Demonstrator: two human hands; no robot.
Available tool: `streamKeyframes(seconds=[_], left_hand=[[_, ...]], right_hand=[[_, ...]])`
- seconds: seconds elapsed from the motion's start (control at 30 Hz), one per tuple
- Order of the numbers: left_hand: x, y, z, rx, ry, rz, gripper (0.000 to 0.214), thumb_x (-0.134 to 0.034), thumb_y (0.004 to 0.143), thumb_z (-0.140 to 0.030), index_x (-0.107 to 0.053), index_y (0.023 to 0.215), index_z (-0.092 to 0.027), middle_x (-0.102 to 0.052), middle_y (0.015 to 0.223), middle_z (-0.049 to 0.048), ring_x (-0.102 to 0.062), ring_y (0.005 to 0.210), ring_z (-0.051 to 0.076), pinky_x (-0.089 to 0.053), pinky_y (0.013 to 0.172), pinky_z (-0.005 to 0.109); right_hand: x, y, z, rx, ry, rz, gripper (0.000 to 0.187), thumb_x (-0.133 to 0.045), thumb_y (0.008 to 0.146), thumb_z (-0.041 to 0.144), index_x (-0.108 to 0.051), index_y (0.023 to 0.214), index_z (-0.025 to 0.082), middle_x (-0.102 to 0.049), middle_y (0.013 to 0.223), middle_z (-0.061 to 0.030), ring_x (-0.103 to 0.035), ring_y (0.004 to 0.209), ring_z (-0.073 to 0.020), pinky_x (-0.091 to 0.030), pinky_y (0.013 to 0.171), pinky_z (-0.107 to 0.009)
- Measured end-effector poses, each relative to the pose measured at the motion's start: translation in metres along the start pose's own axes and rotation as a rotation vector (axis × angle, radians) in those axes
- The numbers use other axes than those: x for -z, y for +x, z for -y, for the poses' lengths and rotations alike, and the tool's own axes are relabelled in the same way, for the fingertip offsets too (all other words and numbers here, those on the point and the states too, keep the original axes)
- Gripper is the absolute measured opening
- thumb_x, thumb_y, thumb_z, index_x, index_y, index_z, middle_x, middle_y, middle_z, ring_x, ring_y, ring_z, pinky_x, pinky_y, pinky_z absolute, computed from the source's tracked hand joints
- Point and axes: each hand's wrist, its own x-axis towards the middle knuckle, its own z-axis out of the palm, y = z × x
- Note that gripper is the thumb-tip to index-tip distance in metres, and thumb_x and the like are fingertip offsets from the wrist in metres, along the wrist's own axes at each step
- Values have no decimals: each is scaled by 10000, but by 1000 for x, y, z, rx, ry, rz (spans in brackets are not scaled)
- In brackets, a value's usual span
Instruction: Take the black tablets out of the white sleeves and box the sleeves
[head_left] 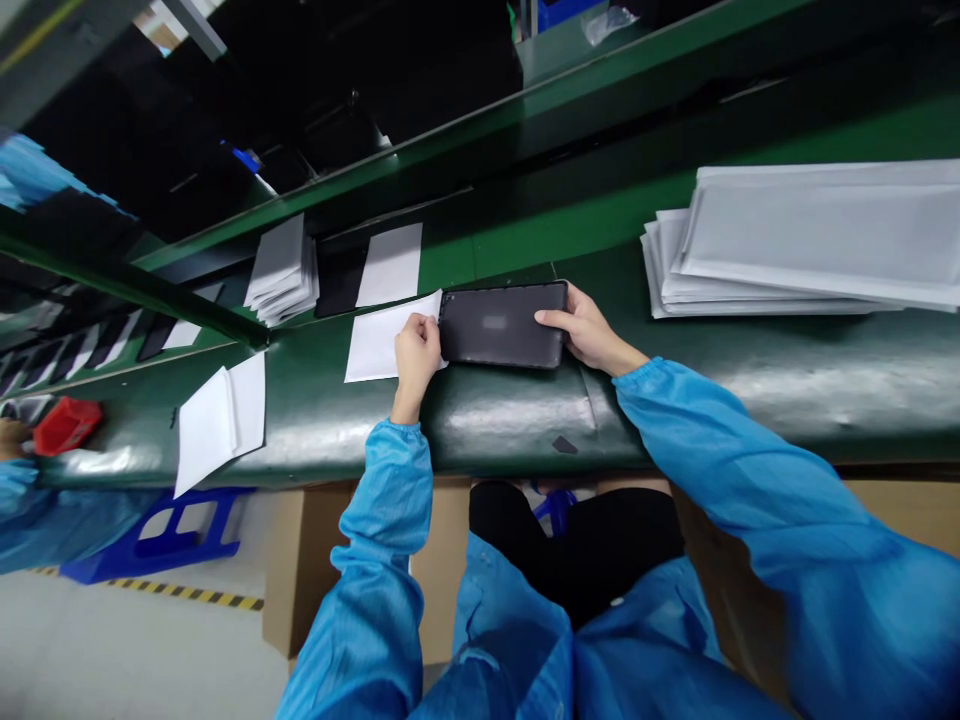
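A black tablet-shaped panel (501, 325) lies level in front of me, its dark back facing up. My right hand (591, 328) grips its right end, thumb on top and fingers underneath. At the panel's left end, my left hand (418, 352) is closed in a pinch on the edge of a white envelope-like sleeve (371, 343). The panel's left end meets the sleeve's open edge; whether it is inside cannot be made out.
Stacked white sleeves lie at the right (817, 235) and back left (279, 268). White sheets (217, 420) rest on the green bench (517, 430) beside a post (187, 305). A dark scrap (565, 445) lies near the front edge. A co-worker's sleeve (67, 525) and a red tray (67, 427) are far left.
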Motion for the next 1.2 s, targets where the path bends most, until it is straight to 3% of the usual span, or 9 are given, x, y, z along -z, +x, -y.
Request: streamKeyframes(seconds=[0.2, 0.4, 0.53, 0.7, 0.83, 1.07, 1.2], left_hand=[[-7, -7, -8, -47, 128, 18, 222, -502, 1069, -276, -531, 853, -233, -531, 630, -15, -524, 585, 173, -295, 634, 302], [-18, -18, -18, -149, 230, 110, 195, -495, 1094, -346, -591, 969, -230, -645, 724, 27, -639, 679, 212, -352, 660, 287], [-17, -16, -15, -123, 233, 55, 207, -478, 1104, -344, -579, 963, -232, -657, 768, 44, -652, 720, 221, -389, 693, 298], [-16, -10, -2, -145, 132, -66, 199, -470, 1103, -292, -561, 938, -230, -671, 804, 50, -653, 750, 210, -418, 713, 296], [-21, -11, -2, -227, -23, 24, 169, -517, 1090, -291, -553, 934, -235, -644, 762, 6, -617, 665, 166, -414, 679, 268], [-31, -28, -24, -475, -297, 228, 264, -506, 1105, -416, -551, 922, -231, -607, 744, -26, -568, 626, 114, -440, 651, 227], [-31, -26, -23, -468, -348, 175, 302, -507, 1110, -458, -544, 915, -230, -564, 704, -39, -521, 590, 105, -423, 617, 225]], right_hand=[[-2, -2, -4, 26, -94, 90, 439, -949, 660, 167, -678, 993, 256, -755, 1004, -4, -707, 1095, -249, -620, 1035, -407], [3, 2, -12, 118, -330, 192, 577, -981, 682, 424, -628, 1104, 252, -704, 1049, -25, -686, 1124, -277, -593, 1074, -471], [4, 2, -17, 176, -453, 267, 673, -927, 736, 580, -580, 1218, 263, -677, 1124, -49, -674, 1136, -284, -600, 1051, -476], [4, 0, -19, 213, -503, 279, 668, -889, 766, 622, -556, 1228, 274, -653, 1119, -53, -666, 1086, -274, -612, 999, -456], [0, -2, -19, 222, -512, 279, 695, -894, 754, 628, -550, 1240, 270, -643, 1121, -53, -659, 1082, -274, -603, 993, -452], [-8, -6, -21, 219, -516, 268, 768, -903, 735, 680, -554, 1273, 257, -657, 1162, -69, -653, 1161, -296, -575, 1057, -458], [-7, -6, -16, 110, -411, 300, 678, -881, 792, 625, -575, 1277, 264, -678, 1194, -65, -679, 1159, -280, -618, 1036, -465]])
